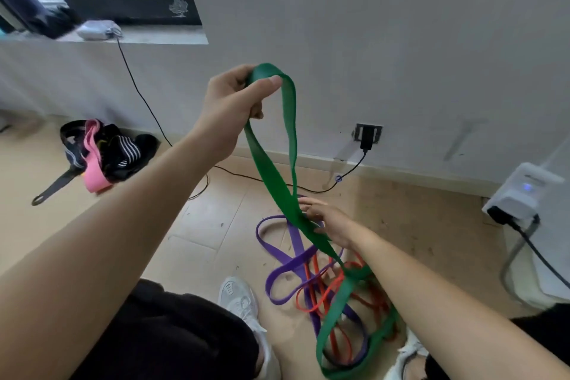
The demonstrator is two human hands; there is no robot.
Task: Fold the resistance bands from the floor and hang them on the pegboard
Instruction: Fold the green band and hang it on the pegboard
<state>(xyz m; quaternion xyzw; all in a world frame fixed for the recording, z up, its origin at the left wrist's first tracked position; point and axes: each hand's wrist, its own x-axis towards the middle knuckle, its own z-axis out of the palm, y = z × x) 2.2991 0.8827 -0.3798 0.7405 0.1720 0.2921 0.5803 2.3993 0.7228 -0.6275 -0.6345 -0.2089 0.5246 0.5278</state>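
Observation:
My left hand [229, 102] is raised in front of the wall and grips the top loop of a wide green resistance band [274, 176] between thumb and fingers. The band hangs down from it and trails onto the floor at the lower right. My right hand [330, 220] is lower, behind the hanging green band, its fingers spread and touching the band where the two strands meet. A purple band [285, 271] and a thin red band [324, 287] lie tangled on the tiled floor under the green one. No pegboard is in view.
A pile of black straps and a pink band [94, 160] lies by the wall at left. A black cable [148, 108] runs from the window sill to a wall socket [367, 136]. A white device [521, 194] stands at right. My white shoes [240, 299] are below.

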